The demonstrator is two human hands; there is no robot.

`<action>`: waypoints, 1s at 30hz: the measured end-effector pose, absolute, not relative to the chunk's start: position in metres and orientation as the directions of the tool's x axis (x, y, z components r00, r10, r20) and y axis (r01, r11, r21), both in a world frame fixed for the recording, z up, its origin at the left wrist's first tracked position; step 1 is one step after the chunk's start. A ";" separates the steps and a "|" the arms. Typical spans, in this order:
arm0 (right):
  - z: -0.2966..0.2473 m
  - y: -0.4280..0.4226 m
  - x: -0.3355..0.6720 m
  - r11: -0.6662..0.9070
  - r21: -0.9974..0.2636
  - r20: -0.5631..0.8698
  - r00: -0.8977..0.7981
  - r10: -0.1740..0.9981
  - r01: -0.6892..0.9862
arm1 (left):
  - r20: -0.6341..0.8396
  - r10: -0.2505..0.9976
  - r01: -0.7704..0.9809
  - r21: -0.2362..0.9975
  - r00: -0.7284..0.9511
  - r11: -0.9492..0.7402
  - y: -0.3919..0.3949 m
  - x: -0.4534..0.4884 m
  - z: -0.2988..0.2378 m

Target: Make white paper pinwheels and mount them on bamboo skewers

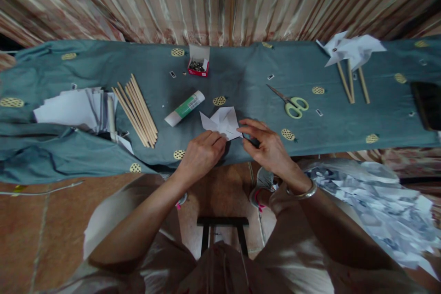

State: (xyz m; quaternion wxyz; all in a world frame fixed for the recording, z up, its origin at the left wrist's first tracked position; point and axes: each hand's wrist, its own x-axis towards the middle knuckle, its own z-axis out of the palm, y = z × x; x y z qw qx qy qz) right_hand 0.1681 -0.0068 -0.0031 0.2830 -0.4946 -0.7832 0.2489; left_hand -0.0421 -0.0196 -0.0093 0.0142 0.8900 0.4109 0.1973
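A partly folded white paper pinwheel (222, 118) lies on the cloth in front of me, its cut corners sticking up. My left hand (203, 152) is closed on its near edge, fingertips pressed together at the paper. At the right corner of the paper is my right hand (267, 146), with thumb and fingers curved and apart, fingertips touching the corner. A green and white glue stick (185, 108) lies just beyond the left hand. To the right are scissors (292, 104) with light green handles, lying slightly open.
Wooden sticks (136, 112) and stacked white paper (74, 109) lie left. A red box (199, 65) of small metal pins stands open at the back. Finished pinwheels (356, 49) on sticks and a dark phone (426, 104) are right. A bag of paper scraps (375, 211) sits below the table.
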 end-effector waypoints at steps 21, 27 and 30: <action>-0.011 -0.008 0.173 0.272 -0.869 0.112 -0.371 0.922 0.414 | 0.334 0.750 0.682 0.315 0.571 -0.660 -0.026 -0.046 -0.011; -0.012 -0.005 0.163 0.316 -0.816 0.171 -0.319 0.932 0.484 | 0.334 0.765 0.692 0.329 0.551 -0.643 -0.028 -0.043 -0.010; -0.011 -0.004 0.159 0.346 -0.782 0.196 -0.323 0.926 0.519 | 0.329 0.768 0.688 0.344 0.549 -0.639 -0.030 -0.043 -0.010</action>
